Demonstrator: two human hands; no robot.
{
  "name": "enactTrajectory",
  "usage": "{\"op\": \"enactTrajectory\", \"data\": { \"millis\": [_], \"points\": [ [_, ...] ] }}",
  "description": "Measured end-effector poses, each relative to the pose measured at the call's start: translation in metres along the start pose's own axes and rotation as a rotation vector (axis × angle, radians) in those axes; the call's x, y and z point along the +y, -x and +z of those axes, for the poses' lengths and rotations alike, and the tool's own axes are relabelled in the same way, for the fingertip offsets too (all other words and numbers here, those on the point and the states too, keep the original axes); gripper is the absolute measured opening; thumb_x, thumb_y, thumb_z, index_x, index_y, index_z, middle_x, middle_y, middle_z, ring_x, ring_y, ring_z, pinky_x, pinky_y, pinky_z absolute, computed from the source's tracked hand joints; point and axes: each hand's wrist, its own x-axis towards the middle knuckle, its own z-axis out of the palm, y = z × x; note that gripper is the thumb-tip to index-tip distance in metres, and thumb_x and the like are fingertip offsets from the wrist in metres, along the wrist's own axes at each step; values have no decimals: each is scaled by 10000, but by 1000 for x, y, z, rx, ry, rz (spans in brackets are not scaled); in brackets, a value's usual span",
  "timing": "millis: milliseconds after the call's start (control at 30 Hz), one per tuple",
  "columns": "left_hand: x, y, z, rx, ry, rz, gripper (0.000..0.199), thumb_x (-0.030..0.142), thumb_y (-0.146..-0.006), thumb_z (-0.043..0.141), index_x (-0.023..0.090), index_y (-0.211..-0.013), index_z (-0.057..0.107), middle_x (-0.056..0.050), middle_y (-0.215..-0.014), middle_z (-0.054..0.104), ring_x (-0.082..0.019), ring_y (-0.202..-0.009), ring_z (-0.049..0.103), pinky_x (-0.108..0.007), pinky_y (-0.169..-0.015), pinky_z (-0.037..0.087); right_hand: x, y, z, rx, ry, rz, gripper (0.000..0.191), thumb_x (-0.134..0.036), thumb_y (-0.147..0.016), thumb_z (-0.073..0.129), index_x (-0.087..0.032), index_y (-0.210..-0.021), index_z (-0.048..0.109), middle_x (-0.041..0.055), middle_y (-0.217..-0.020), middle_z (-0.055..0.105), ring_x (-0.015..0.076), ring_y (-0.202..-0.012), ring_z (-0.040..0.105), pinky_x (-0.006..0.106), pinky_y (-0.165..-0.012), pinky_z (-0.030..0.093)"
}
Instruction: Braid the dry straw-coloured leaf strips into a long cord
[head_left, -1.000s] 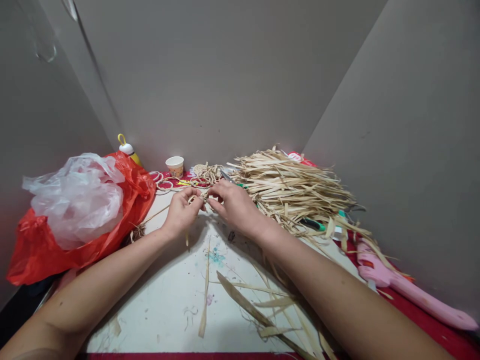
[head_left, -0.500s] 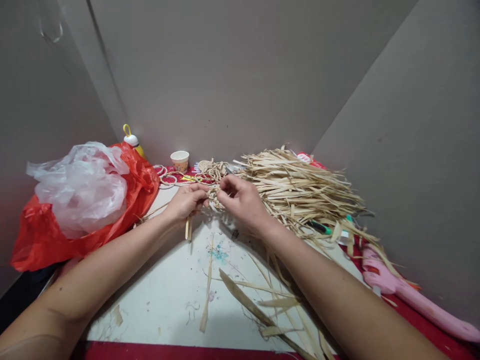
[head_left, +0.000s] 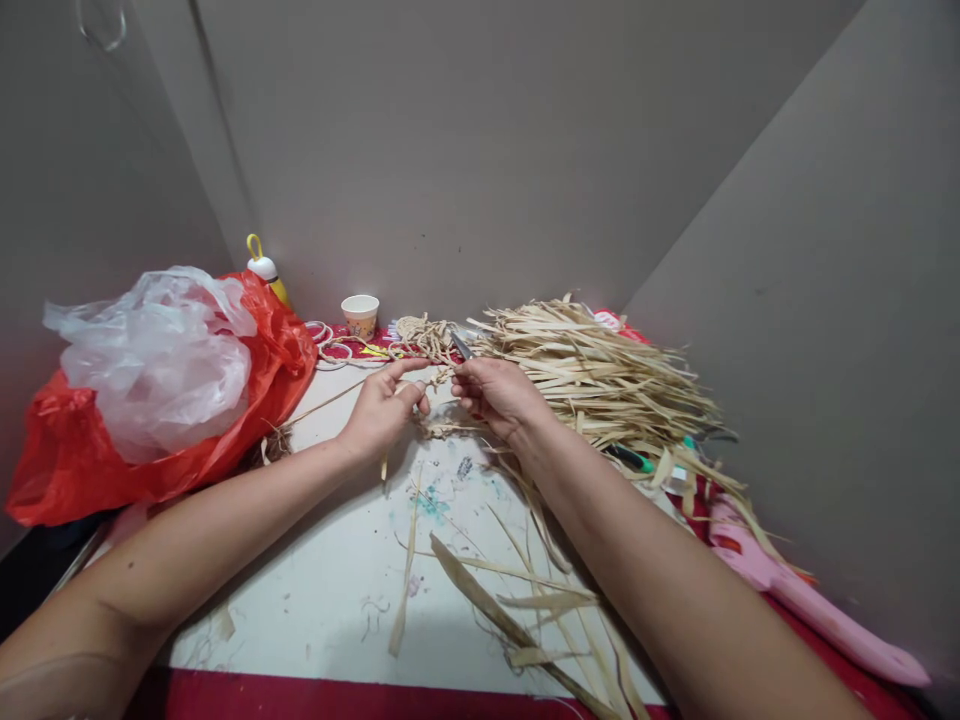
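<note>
Against the grey wall panels (head_left: 480, 150) stands a white work board (head_left: 300, 600), stained with blue and purple, on a red cloth (head_left: 262, 693). At left, a crumpled translucent white plastic bag (head_left: 165, 370) lies on a shiny red plastic bag (head_left: 60, 455); behind stands a yellow-and-white bottle (head_left: 263, 269), then a small patterned paper cup (head_left: 361, 319). Near the board's far edge, the left hand (head_left: 384, 405), index finger stretched out, pinches a knotted length of pale plant-fibre braid (head_left: 439, 378); the right hand (head_left: 495, 395) grasps its other side in curled fingers. Loose tan strips (head_left: 480, 590) lie nearer. Rightward come a thick bundle of dry straw-coloured strips (head_left: 600, 375) and a long pink plastic tool (head_left: 810, 600). Compared with half a second ago, the right hand has turned, the left index finger has straightened, and more braid shows between the hands.
</note>
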Motion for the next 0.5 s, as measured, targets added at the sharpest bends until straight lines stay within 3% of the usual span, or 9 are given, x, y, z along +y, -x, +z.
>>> {"op": "enactTrajectory", "data": {
  "millis": [200,500],
  "points": [
    [-10,-7,-3,15,92,-225,73,113,-749,528,168,-795,515,43,-497,588,-29,-303,296,-183,-342,181,4,-4,6,14,71,8,121,-87,-674,566,-159,-612,492,-15,-504,562,50,-395,464,141,-355,344],
    [-9,-34,11,75,183,-476,143,23,-698,526,146,-636,490,-12,-504,614,-20,-298,264,-193,-355,156,-11,-35,7,26,363,43,179,-59,-691,614,-158,-603,494,-27,-415,529,60,-341,435,153,-341,346]
  ]
}}
